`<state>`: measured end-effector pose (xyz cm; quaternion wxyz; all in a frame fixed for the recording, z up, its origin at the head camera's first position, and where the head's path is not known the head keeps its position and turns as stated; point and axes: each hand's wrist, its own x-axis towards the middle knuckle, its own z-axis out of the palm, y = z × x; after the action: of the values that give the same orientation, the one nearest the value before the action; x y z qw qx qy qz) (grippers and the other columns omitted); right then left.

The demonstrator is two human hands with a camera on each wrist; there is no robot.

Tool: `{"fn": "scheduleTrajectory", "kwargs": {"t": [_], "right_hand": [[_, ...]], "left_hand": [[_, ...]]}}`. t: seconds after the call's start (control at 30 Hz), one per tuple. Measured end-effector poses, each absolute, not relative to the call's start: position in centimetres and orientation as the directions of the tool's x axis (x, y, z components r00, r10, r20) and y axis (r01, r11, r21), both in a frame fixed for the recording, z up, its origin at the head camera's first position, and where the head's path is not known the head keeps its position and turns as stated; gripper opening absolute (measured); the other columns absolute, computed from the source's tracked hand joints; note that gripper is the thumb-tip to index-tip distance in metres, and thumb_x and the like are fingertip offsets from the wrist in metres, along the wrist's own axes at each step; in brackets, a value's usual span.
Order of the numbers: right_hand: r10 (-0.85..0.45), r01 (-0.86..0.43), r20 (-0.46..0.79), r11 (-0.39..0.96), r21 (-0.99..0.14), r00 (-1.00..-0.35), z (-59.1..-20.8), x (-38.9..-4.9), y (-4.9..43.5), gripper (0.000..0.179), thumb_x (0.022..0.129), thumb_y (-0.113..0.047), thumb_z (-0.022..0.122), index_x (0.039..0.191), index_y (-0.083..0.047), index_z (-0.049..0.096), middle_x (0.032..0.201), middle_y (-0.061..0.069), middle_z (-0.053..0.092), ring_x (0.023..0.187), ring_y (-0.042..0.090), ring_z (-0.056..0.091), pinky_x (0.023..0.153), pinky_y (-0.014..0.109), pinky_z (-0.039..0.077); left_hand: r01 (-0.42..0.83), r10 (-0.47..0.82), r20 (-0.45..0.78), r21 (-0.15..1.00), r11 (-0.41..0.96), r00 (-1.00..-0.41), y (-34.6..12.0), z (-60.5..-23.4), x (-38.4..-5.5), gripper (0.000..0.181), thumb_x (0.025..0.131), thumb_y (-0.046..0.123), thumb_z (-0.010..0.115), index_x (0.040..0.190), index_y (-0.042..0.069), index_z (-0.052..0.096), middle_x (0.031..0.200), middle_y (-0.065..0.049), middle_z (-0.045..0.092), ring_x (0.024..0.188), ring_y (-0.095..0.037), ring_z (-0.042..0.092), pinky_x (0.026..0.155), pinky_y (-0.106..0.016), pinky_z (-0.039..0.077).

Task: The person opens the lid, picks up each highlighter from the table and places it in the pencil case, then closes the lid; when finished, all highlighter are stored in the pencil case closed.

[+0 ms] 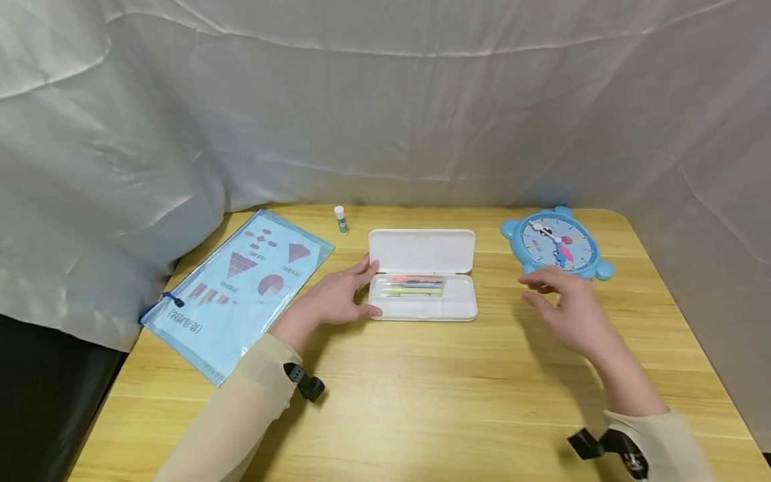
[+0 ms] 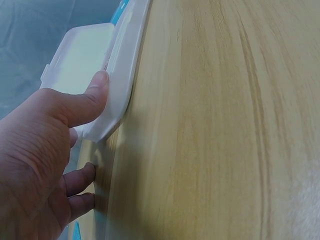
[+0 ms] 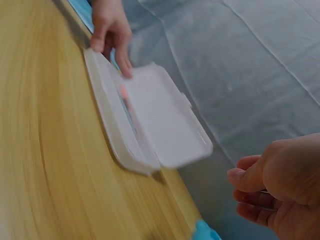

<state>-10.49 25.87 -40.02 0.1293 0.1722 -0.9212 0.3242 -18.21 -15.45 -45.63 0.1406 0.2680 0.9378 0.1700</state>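
A white pencil case (image 1: pixel 423 308) lies on the table with its lid (image 1: pixel 421 251) raised, also seen in both wrist views. Several pens (image 1: pixel 414 286) in pastel colours lie in its tray. At the case's left end my left hand (image 1: pixel 337 294) grips it, the thumb (image 2: pixel 97 95) on the front corner and a finger by the lid. My right hand (image 1: pixel 566 311) is in the air to the right, fingers loosely bent and holding nothing. Just beyond it is a blue toy clock (image 1: pixel 557 242) with a pale face; the hand stands apart from the case.
A light blue zip document pouch (image 1: pixel 241 294) with printed charts lies at the left, partly behind my left forearm. A small glue stick (image 1: pixel 340 219) stands behind the case. Grey cloth (image 1: pixel 385 114) hangs along the back and sides of the wooden table (image 1: pixel 421 402).
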Motion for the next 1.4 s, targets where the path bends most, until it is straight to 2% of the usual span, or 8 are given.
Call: {"fn": "scheduleTrajectory", "kwargs": {"t": [0.1, 0.2, 0.33, 0.43, 0.7, 1.0, 1.23, 1.4], "right_hand": [[-0.184, -0.353, 0.337, 0.751, -0.558, -0.923, -40.1, -9.7, 27.6, 0.022, 0.093, 0.004, 0.078, 0.114, -0.001, 0.077, 0.107, 0.012, 0.075, 0.093, 0.026, 0.069, 0.083, 0.019, 0.047], [-0.126, -0.290, 0.313, 0.777, -0.559, -0.941, -40.3, -8.9, 29.3, 0.021, 0.095, 0.000, 0.078, 0.116, -0.002, 0.077, 0.107, 0.012, 0.076, 0.091, 0.012, 0.066, 0.082, 0.015, 0.046], [-0.040, -0.182, 0.254, 0.805, -0.564, -0.966, -40.8, -8.1, 30.9, 0.023, 0.097, -0.006, 0.077, 0.119, 0.001, 0.076, 0.109, 0.020, 0.075, 0.095, 0.023, 0.070, 0.076, 0.017, 0.047], [0.006, -0.113, 0.205, 0.817, -0.566, -0.979, -41.3, -7.6, 31.6, 0.026, 0.098, -0.009, 0.076, 0.121, 0.003, 0.075, 0.113, 0.025, 0.074, 0.096, 0.045, 0.070, 0.072, 0.019, 0.047], [0.038, -0.090, 0.216, 0.828, -0.553, -0.976, -43.2, -6.9, 32.9, 0.027, 0.094, -0.001, 0.077, 0.118, 0.010, 0.073, 0.100, 0.026, 0.074, 0.087, 0.044, 0.071, 0.067, 0.005, 0.043], [0.056, -0.024, 0.144, 0.864, -0.503, -0.988, -45.0, -6.1, 33.1, 0.025, 0.089, 0.001, 0.082, 0.111, 0.012, 0.074, 0.091, 0.021, 0.073, 0.078, 0.033, 0.068, 0.059, 0.020, 0.048], [0.076, 0.018, 0.095, 0.866, -0.500, -0.993, -45.2, -6.1, 32.9, 0.030, 0.087, 0.000, 0.083, 0.111, 0.014, 0.072, 0.091, 0.021, 0.073, 0.079, 0.035, 0.070, 0.061, 0.027, 0.051], [0.048, 0.008, 0.068, 0.869, -0.495, -0.996, -45.2, -6.1, 32.7, 0.031, 0.084, 0.001, 0.086, 0.109, 0.014, 0.072, 0.087, 0.017, 0.074, 0.076, 0.031, 0.071, 0.061, 0.027, 0.052]], "left_hand": [[0.455, 0.549, -0.172, 0.392, 0.800, -0.818, -15.4, -45.6, -18.2, 0.102, 0.094, 0.061, 0.073, 0.168, 0.018, 0.017, 0.175, -0.004, 0.007, 0.146, -0.039, 0.044, 0.117, -0.049, 0.040], [0.453, 0.548, -0.175, 0.391, 0.801, -0.818, -15.3, -45.6, -18.2, 0.102, 0.094, 0.061, 0.073, 0.168, 0.018, 0.017, 0.175, -0.003, 0.007, 0.147, -0.039, 0.044, 0.117, -0.049, 0.040], [0.446, 0.543, -0.181, 0.392, 0.805, -0.820, -15.3, -45.5, -18.1, 0.102, 0.094, 0.061, 0.073, 0.168, 0.019, 0.017, 0.175, -0.003, 0.006, 0.147, -0.039, 0.042, 0.118, -0.049, 0.039], [0.444, 0.541, -0.183, 0.390, 0.806, -0.821, -15.3, -45.6, -18.1, 0.102, 0.094, 0.062, 0.072, 0.168, 0.019, 0.017, 0.175, -0.003, 0.006, 0.147, -0.039, 0.043, 0.117, -0.050, 0.039], [0.448, 0.544, -0.185, 0.388, 0.805, -0.818, -15.5, -45.7, -18.2, 0.102, 0.094, 0.062, 0.072, 0.168, 0.019, 0.016, 0.175, -0.003, 0.006, 0.147, -0.039, 0.043, 0.117, -0.049, 0.040], [0.450, 0.548, -0.175, 0.400, 0.799, -0.818, -15.4, -45.5, -18.2, 0.101, 0.094, 0.061, 0.073, 0.168, 0.018, 0.018, 0.175, -0.004, 0.008, 0.148, -0.039, 0.042, 0.117, -0.050, 0.040], [0.449, 0.544, -0.173, 0.395, 0.802, -0.821, -15.4, -45.5, -18.1, 0.101, 0.094, 0.061, 0.073, 0.168, 0.018, 0.018, 0.175, -0.005, 0.008, 0.148, -0.038, 0.041, 0.117, -0.049, 0.040], [0.448, 0.545, -0.179, 0.395, 0.802, -0.819, -15.4, -45.5, -18.2, 0.102, 0.094, 0.061, 0.073, 0.168, 0.019, 0.017, 0.175, -0.005, 0.008, 0.148, -0.039, 0.042, 0.118, -0.050, 0.039]]}}
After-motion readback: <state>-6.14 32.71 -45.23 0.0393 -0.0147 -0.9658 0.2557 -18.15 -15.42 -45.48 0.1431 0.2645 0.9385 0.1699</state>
